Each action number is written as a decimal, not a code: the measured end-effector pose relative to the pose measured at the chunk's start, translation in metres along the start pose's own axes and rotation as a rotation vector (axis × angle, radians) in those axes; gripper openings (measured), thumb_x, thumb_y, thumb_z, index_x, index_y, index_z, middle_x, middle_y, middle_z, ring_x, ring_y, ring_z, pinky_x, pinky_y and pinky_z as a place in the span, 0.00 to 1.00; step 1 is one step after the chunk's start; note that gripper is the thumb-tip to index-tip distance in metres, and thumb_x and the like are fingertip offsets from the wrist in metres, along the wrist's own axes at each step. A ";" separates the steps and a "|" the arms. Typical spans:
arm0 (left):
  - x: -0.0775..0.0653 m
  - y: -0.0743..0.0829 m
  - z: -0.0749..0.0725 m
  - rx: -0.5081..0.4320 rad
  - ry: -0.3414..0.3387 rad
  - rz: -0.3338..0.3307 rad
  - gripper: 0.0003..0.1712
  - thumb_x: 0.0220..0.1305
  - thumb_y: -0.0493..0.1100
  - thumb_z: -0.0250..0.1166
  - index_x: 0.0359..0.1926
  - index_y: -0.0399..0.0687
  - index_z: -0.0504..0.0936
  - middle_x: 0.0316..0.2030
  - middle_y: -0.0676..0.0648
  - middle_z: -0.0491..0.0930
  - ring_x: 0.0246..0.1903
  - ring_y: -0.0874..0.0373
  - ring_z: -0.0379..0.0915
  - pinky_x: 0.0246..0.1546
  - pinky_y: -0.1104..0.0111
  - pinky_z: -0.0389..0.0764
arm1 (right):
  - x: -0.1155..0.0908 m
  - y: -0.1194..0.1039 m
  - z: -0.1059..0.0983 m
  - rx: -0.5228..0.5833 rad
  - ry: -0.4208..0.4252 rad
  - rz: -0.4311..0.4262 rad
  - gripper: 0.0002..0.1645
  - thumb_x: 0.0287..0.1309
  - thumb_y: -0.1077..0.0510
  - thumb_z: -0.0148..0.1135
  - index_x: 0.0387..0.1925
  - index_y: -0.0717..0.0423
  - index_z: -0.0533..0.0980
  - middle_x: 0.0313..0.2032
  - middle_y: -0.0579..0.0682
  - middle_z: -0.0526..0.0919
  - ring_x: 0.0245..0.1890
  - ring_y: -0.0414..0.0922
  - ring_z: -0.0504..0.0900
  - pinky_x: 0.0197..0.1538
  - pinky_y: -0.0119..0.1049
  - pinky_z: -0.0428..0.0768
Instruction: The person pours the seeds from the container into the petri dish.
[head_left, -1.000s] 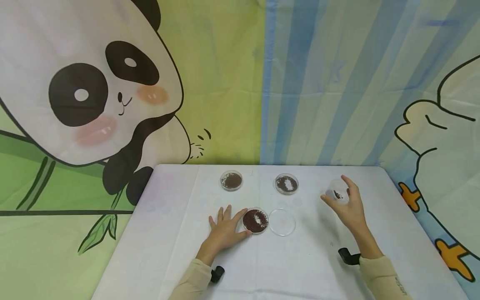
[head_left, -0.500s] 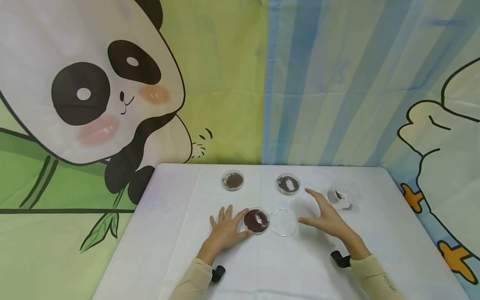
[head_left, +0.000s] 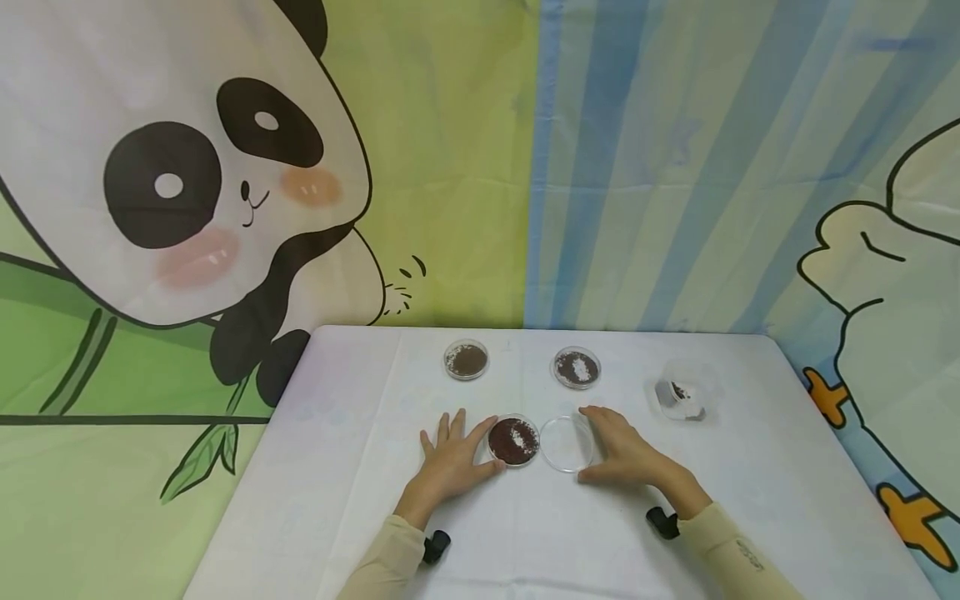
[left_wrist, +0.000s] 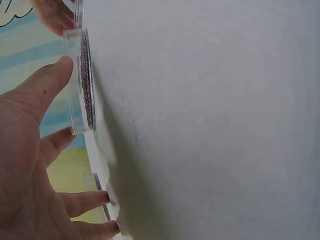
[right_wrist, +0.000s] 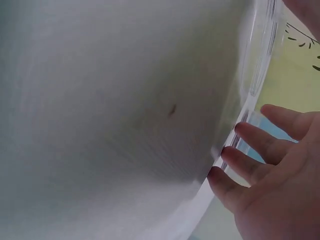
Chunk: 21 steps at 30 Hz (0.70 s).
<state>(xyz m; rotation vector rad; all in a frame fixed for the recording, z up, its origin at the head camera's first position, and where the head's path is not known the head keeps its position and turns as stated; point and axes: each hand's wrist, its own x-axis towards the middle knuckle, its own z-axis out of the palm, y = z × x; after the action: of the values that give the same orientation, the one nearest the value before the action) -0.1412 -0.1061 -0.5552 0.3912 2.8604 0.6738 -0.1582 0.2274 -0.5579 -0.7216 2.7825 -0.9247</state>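
Observation:
My left hand [head_left: 452,462] holds a round clear petri dish [head_left: 513,441] by its sides between thumb and forefinger. Dark brown grains fill it, with a pale patch near the middle; the left wrist view shows the grain layer [left_wrist: 86,80] edge-on, with the other fingers spread toward the tabletop. Just right of this dish lies a clear round lid [head_left: 566,444], flat on the white table. My right hand [head_left: 626,450] is at the lid's right side, thumb and forefinger spread around its edge. In the right wrist view its remaining fingertips [right_wrist: 215,171] reach down to the table.
Two more petri dishes with dark grains stand farther back, one at the left [head_left: 466,360] and one nearer the middle [head_left: 576,367]. A clear container [head_left: 681,401] with whitish and dark contents sits at the right. The table [head_left: 315,500] ends at a printed cloth backdrop.
My right hand has moved left and toward me, from the clear container at the right to the lid's edge. My left hand has stayed at the petri dish.

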 end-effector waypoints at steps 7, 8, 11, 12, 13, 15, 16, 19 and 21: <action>0.000 0.000 0.000 0.004 0.001 -0.002 0.45 0.59 0.72 0.64 0.75 0.71 0.63 0.74 0.31 0.51 0.72 0.26 0.38 0.60 0.24 0.38 | 0.002 -0.010 0.002 -0.134 -0.016 0.003 0.60 0.38 0.41 0.83 0.68 0.66 0.66 0.67 0.69 0.64 0.66 0.67 0.61 0.61 0.69 0.63; 0.000 0.000 0.000 0.005 0.001 -0.002 0.45 0.59 0.72 0.64 0.75 0.71 0.63 0.74 0.31 0.51 0.72 0.26 0.38 0.60 0.24 0.38 | 0.002 -0.011 0.002 -0.143 -0.009 0.000 0.59 0.38 0.41 0.83 0.67 0.65 0.67 0.66 0.69 0.65 0.66 0.68 0.61 0.60 0.69 0.64; 0.000 0.000 0.000 0.005 0.003 -0.001 0.45 0.59 0.71 0.64 0.75 0.71 0.63 0.74 0.31 0.51 0.72 0.26 0.38 0.60 0.24 0.38 | 0.002 -0.012 0.004 -0.156 0.006 0.006 0.56 0.38 0.41 0.83 0.65 0.63 0.69 0.66 0.69 0.65 0.66 0.67 0.61 0.60 0.69 0.64; 0.000 0.000 0.000 0.004 0.002 -0.001 0.45 0.59 0.71 0.65 0.75 0.71 0.63 0.74 0.31 0.51 0.72 0.26 0.38 0.60 0.24 0.38 | 0.002 -0.012 0.004 -0.160 0.013 0.005 0.56 0.38 0.41 0.83 0.64 0.63 0.70 0.66 0.68 0.66 0.65 0.67 0.62 0.59 0.69 0.64; -0.001 0.001 0.000 0.002 0.001 -0.003 0.45 0.59 0.71 0.65 0.75 0.70 0.63 0.74 0.31 0.51 0.72 0.26 0.38 0.60 0.24 0.37 | 0.002 -0.011 0.005 -0.159 0.019 0.003 0.55 0.37 0.41 0.83 0.64 0.63 0.70 0.66 0.68 0.66 0.65 0.67 0.62 0.59 0.69 0.64; -0.001 0.001 0.000 0.000 0.001 -0.002 0.45 0.59 0.71 0.65 0.75 0.70 0.64 0.74 0.31 0.51 0.72 0.26 0.38 0.60 0.24 0.38 | 0.002 -0.011 0.005 -0.154 0.028 0.004 0.55 0.36 0.41 0.83 0.64 0.63 0.70 0.65 0.68 0.67 0.65 0.67 0.63 0.60 0.68 0.65; -0.001 0.001 -0.001 0.000 0.000 -0.003 0.45 0.59 0.71 0.65 0.75 0.70 0.64 0.74 0.31 0.51 0.72 0.26 0.38 0.60 0.24 0.38 | 0.002 -0.011 0.005 -0.151 0.035 -0.002 0.55 0.36 0.41 0.83 0.63 0.63 0.70 0.65 0.68 0.67 0.64 0.67 0.64 0.60 0.68 0.65; -0.001 0.002 -0.001 -0.002 0.001 -0.004 0.45 0.59 0.71 0.65 0.75 0.69 0.64 0.74 0.31 0.51 0.72 0.26 0.38 0.60 0.24 0.38 | 0.001 -0.010 0.005 -0.125 0.050 -0.019 0.57 0.36 0.42 0.84 0.64 0.64 0.70 0.65 0.67 0.68 0.64 0.67 0.64 0.61 0.68 0.65; 0.000 0.002 -0.001 -0.002 0.003 -0.003 0.44 0.59 0.71 0.65 0.75 0.69 0.64 0.74 0.31 0.51 0.72 0.26 0.38 0.60 0.24 0.38 | 0.001 -0.009 0.004 -0.100 0.059 -0.035 0.58 0.37 0.42 0.83 0.65 0.66 0.68 0.66 0.65 0.68 0.65 0.66 0.65 0.62 0.67 0.64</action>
<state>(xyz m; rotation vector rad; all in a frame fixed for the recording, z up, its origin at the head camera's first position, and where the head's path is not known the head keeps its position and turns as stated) -0.1406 -0.1050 -0.5539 0.3859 2.8621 0.6764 -0.1544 0.2183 -0.5561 -0.7718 2.8946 -0.8307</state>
